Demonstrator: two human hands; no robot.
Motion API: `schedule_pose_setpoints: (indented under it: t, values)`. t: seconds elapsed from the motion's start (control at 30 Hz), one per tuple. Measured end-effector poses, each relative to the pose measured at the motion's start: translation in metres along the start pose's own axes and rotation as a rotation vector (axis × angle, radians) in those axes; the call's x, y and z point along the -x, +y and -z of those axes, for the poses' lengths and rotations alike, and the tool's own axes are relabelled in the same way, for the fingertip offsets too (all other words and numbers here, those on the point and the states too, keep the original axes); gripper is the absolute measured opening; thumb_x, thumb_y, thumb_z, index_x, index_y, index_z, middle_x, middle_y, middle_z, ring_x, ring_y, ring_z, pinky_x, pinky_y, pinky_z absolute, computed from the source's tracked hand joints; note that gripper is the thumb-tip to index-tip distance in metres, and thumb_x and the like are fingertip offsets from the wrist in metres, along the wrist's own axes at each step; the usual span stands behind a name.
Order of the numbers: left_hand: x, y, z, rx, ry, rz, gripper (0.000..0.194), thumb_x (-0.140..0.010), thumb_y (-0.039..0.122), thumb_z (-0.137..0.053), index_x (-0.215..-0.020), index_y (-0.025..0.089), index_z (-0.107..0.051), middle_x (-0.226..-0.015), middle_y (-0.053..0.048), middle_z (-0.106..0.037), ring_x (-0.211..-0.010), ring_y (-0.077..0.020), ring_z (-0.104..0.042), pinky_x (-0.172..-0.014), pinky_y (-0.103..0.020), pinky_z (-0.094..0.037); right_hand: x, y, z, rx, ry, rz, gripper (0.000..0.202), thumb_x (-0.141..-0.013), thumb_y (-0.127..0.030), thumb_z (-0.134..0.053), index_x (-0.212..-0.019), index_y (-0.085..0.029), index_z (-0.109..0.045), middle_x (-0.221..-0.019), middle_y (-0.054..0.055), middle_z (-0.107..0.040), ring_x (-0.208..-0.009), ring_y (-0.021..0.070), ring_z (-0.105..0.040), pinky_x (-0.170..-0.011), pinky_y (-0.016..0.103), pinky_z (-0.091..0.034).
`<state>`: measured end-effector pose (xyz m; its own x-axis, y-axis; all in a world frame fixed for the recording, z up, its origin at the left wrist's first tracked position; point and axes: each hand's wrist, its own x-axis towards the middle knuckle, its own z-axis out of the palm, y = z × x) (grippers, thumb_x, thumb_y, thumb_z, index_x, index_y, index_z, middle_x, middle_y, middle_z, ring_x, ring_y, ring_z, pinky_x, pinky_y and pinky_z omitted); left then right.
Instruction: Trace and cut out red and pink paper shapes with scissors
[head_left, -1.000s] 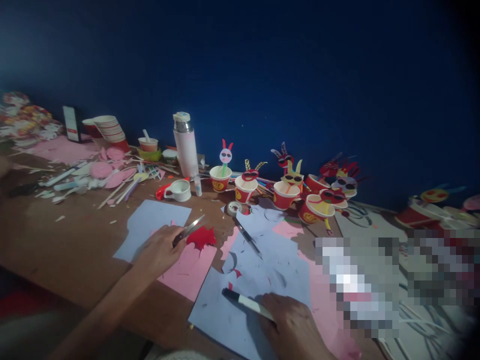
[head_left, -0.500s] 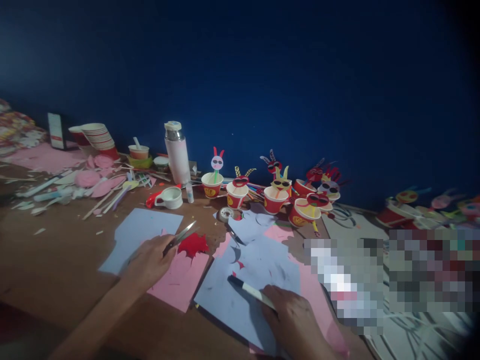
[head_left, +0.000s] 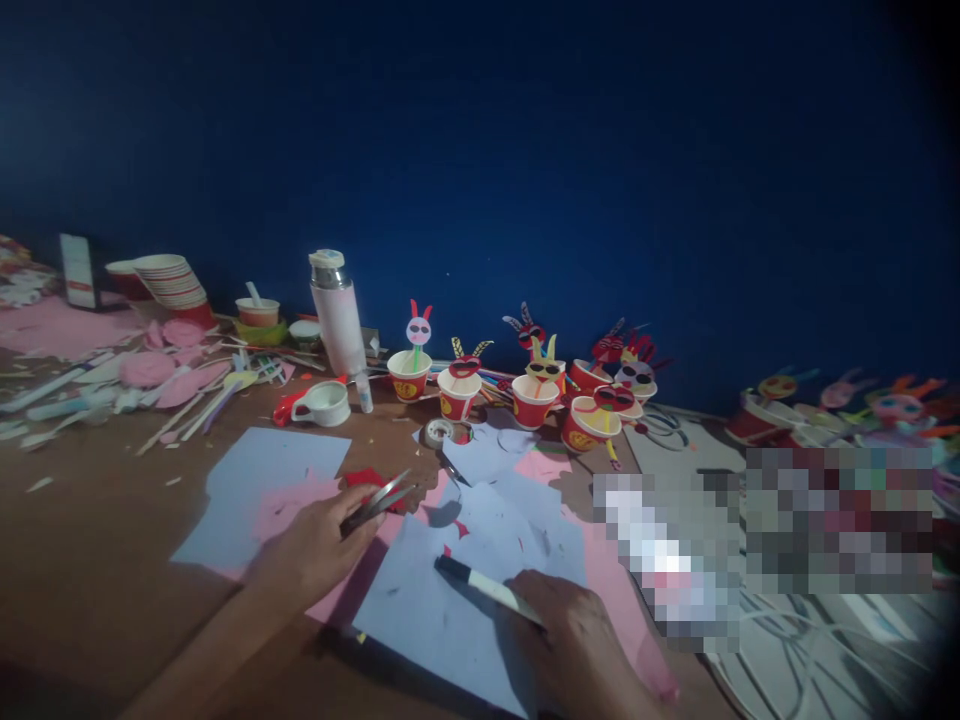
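Note:
My left hand (head_left: 322,545) is closed round a pair of scissors (head_left: 379,500), whose blades point up and to the right over red paper and pink paper. In my right hand (head_left: 570,625) is a marker with a black cap (head_left: 487,583), held above a light blue sheet (head_left: 420,610). Another blue sheet (head_left: 262,465) lies at the left, partly behind my left hand. Pink paper (head_left: 622,610) shows beneath the blue sheets on the right. A roll of tape (head_left: 439,432) rests behind the papers.
Paper cups (head_left: 529,405) with paper animal faces stand along the wall. A bottle (head_left: 337,325), a small white cup (head_left: 322,403) and stacked cups (head_left: 171,283) are further left. Paper scraps and sticks (head_left: 180,385) cover the left side. Cables (head_left: 802,650) lie at the right.
My left hand has moved right and slightly down with the scissors, over the pink and red paper. The view has shifted, and my right hand still holds the marker.

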<state>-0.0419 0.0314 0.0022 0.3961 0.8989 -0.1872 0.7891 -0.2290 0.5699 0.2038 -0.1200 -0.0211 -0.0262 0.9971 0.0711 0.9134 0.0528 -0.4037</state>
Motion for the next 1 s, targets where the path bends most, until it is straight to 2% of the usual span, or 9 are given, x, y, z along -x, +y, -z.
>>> schedule_pose_setpoints:
  t: [0.13, 0.27, 0.37, 0.47, 0.57, 0.63, 0.73, 0.83, 1.0]
  values:
    - [0.007, 0.014, 0.010, 0.372, -0.108, -0.074, 0.042, -0.082, 0.052, -0.046, -0.101, 0.019, -0.063, -0.071, 0.000, -0.061, -0.066, -0.0165, -0.054, -0.060, -0.023, -0.042, 0.000, -0.003, -0.003, -0.042, 0.118, 0.070, 0.020, -0.078, -0.013, -0.041, -0.076, -0.020, -0.059, -0.068, 0.002, -0.063, -0.059, 0.0159, -0.056, -0.054, 0.025, -0.029]
    - [0.009, 0.021, 0.019, 0.669, -0.263, 0.052, 0.055, -0.075, 0.060, -0.052, -0.105, 0.015, -0.062, -0.060, 0.003, -0.050, -0.050, -0.0108, -0.043, -0.045, -0.020, -0.033, -0.005, -0.011, -0.007, -0.028, 0.167, 0.155, 0.019, -0.073, -0.011, -0.044, -0.074, -0.020, -0.060, -0.064, 0.002, -0.062, -0.057, 0.0156, -0.053, -0.054, 0.025, -0.027]
    - [0.009, 0.023, 0.023, 0.764, -0.288, 0.127, 0.060, -0.072, 0.063, -0.053, -0.106, 0.014, -0.062, -0.053, 0.005, -0.042, -0.044, -0.0080, -0.033, -0.040, -0.019, -0.025, -0.010, -0.016, -0.008, -0.022, 0.225, 0.222, 0.019, -0.071, -0.010, -0.043, -0.072, -0.020, -0.059, -0.061, 0.002, -0.061, -0.054, 0.0154, -0.052, -0.052, 0.026, -0.025]
    - [0.010, 0.019, 0.023, 0.784, -0.263, 0.122, 0.061, -0.072, 0.063, -0.052, -0.106, 0.013, -0.061, -0.048, 0.007, -0.035, -0.042, -0.0078, -0.028, -0.039, -0.019, -0.021, -0.013, -0.017, -0.011, -0.010, 0.267, 0.253, 0.020, -0.073, -0.010, -0.041, -0.070, -0.019, -0.059, -0.058, 0.002, -0.060, -0.051, 0.0146, -0.050, -0.051, 0.026, -0.025]
    - [0.010, 0.012, 0.021, 0.733, -0.259, 0.081, 0.055, -0.073, 0.059, -0.056, -0.103, 0.014, -0.062, -0.052, 0.007, -0.034, -0.045, -0.0084, -0.031, -0.041, -0.019, -0.022, -0.014, -0.014, -0.015, 0.006, 0.262, 0.245, 0.019, -0.074, -0.010, -0.042, -0.072, -0.020, -0.059, -0.059, 0.001, -0.060, -0.053, 0.0143, -0.051, -0.053, 0.025, -0.026]
    - [0.009, 0.008, 0.019, 0.706, -0.273, 0.065, 0.050, -0.073, 0.054, -0.059, -0.103, 0.015, -0.062, -0.055, 0.006, -0.039, -0.049, -0.0091, -0.036, -0.045, -0.019, -0.028, -0.016, -0.014, -0.016, 0.017, 0.248, 0.237, 0.017, -0.075, -0.012, -0.045, -0.075, -0.020, -0.060, -0.062, 0.001, -0.061, -0.054, 0.0146, -0.051, -0.054, 0.025, -0.027]
    - [0.007, 0.006, 0.017, 0.692, -0.297, 0.079, 0.048, -0.072, 0.051, -0.062, -0.106, 0.017, -0.061, -0.067, 0.002, -0.055, -0.058, -0.0129, -0.049, -0.052, -0.021, -0.038, -0.020, -0.019, -0.015, 0.012, 0.223, 0.239, 0.015, -0.076, -0.013, -0.045, -0.074, -0.020, -0.058, -0.064, 0.002, -0.061, -0.056, 0.0149, -0.052, -0.054, 0.025, -0.027]
    - [0.005, 0.003, 0.017, 0.634, -0.226, 0.069, 0.045, -0.069, 0.049, -0.062, -0.101, 0.017, -0.065, -0.084, -0.004, -0.064, -0.072, -0.0191, -0.057, -0.063, -0.026, -0.044, -0.023, -0.027, -0.009, 0.002, 0.219, 0.246, 0.018, -0.079, -0.014, -0.041, -0.069, -0.019, -0.055, -0.058, 0.001, -0.059, -0.051, 0.0139, -0.051, -0.051, 0.025, -0.026]
    - [0.004, -0.008, 0.027, 0.516, -0.047, 0.066, 0.041, -0.069, 0.048, -0.060, -0.094, 0.017, -0.068, -0.076, -0.003, -0.065, -0.073, -0.0225, -0.059, -0.067, -0.029, -0.045, -0.018, -0.019, -0.003, 0.041, 0.187, 0.175, 0.025, -0.090, -0.027, -0.036, -0.076, -0.018, -0.054, -0.052, 0.000, -0.057, -0.042, 0.0147, -0.049, -0.045, 0.025, -0.025]
